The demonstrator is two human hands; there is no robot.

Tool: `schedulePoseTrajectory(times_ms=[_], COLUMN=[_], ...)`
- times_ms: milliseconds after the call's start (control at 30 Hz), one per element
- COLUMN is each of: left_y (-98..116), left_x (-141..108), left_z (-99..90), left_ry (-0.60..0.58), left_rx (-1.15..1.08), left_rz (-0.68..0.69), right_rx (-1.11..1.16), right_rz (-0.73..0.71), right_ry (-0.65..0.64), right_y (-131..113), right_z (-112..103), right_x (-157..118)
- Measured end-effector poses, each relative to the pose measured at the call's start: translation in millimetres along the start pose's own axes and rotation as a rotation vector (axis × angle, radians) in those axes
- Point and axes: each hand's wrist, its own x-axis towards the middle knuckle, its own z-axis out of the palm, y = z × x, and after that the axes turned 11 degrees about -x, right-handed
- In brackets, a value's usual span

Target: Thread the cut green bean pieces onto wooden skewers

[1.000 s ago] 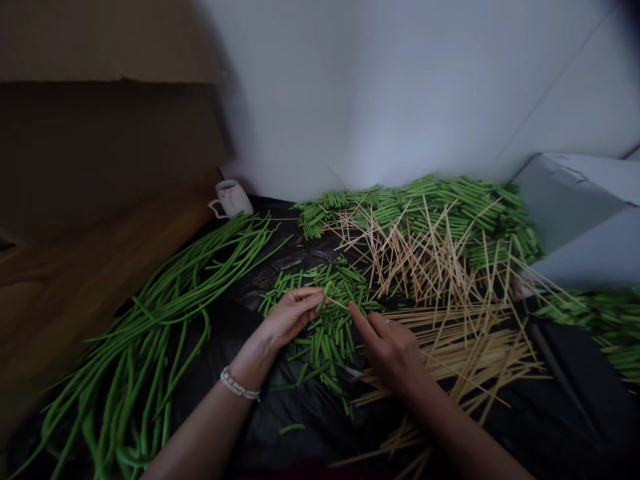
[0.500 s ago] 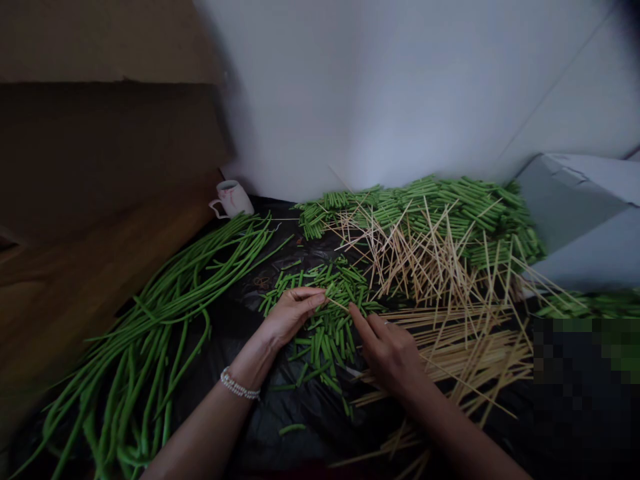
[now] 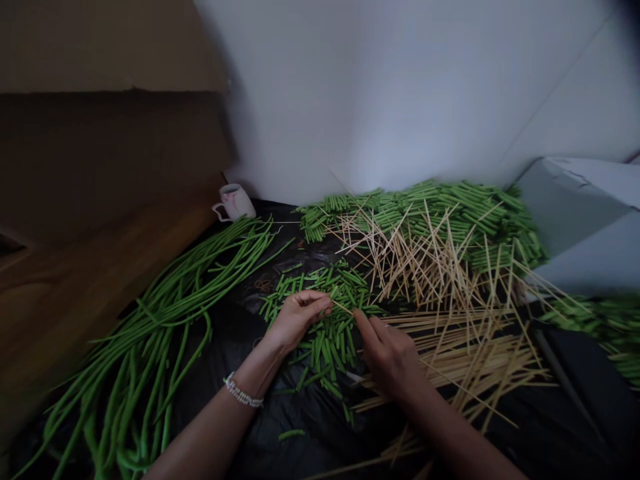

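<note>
My left hand, with a beaded bracelet at the wrist, is pinched at the tip of a thin wooden skewer; whether a bean piece is between its fingertips is too small to tell. My right hand grips the same skewer from the right, index finger along it. Both hands are over a pile of short-cut green bean pieces on black plastic sheeting. To the right lie loose skewers. Behind them, skewers threaded with rows of bean pieces are heaped against the pale wall.
Long uncut green beans spread across the left side. A white mug stands behind them near a brown wooden surface. At the right are a pale box-like panel and more bean pieces.
The view has shifted slightly, so most things sit a little lower. Both hands hold nearly the same pose on the skewer. The blocky patch at the lower right is gone.
</note>
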Motion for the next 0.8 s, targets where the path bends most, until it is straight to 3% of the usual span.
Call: schedulePoseTrajectory(times_ms=[433,633,800], left_y=[-7,-16,-13], left_x=[-6,-11,-8], left_z=[7.6,11.2,8.0], left_ry=[-0.046,-0.157,-0.114], left_rx=[0.027,0.177,0.174], left_rz=[-0.039,-0.029,0.033], right_rx=[0.002,0.043,0.032], right_rz=[0.008,0.015,0.024], right_ry=[0.025,0.053,0.073], right_y=[-3,-8,-5], right_z=[-4,-2,4], right_x=[0,2,-1])
